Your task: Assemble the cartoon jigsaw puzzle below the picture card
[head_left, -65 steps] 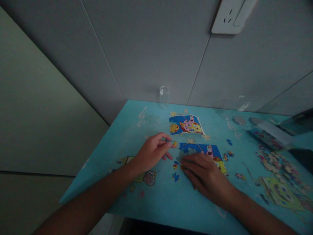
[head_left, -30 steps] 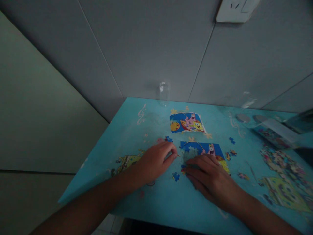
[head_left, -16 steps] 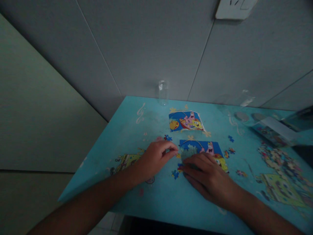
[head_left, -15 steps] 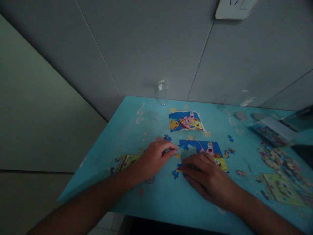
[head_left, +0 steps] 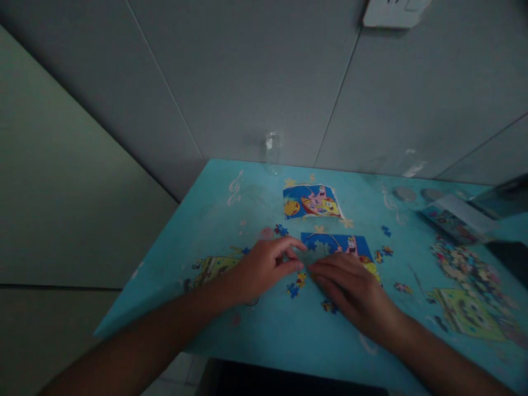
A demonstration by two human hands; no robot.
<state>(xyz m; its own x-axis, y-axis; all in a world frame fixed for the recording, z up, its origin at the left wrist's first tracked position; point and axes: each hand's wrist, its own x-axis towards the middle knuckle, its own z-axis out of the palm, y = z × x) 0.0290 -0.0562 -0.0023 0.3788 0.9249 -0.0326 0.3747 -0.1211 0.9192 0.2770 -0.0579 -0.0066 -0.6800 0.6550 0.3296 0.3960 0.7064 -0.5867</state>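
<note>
A partly joined jigsaw puzzle (head_left: 361, 245), blue with cartoon figures, lies on the table with a gap at its left side. My left hand (head_left: 270, 268) is beside that gap, thumb and index finger apart with nothing visible between them. Over the puzzle's lower left part reaches my right hand (head_left: 350, 283), its fingers pressed together; whatever is under the fingertips is hidden. Close below the hands lie a blue puzzle piece (head_left: 292, 290), a yellow-red piece (head_left: 301, 279) and a dark piece cluster (head_left: 329, 307). Behind the puzzle is a small reference picture (head_left: 312, 202) with the same scene.
Loose pieces (head_left: 281, 230) lie around the puzzle, and a pile of pieces (head_left: 466, 269) is at the right. A clear cylinder (head_left: 274, 154) stands near the wall. Round lids (head_left: 405, 194), a printed box (head_left: 454, 220) and a dark flat object (head_left: 509, 258) are on the right.
My left thumb and index finger have spread apart. My right hand has shifted slightly and its fingers have drawn together, exposing the dark pieces below it. The view has tilted slightly.
</note>
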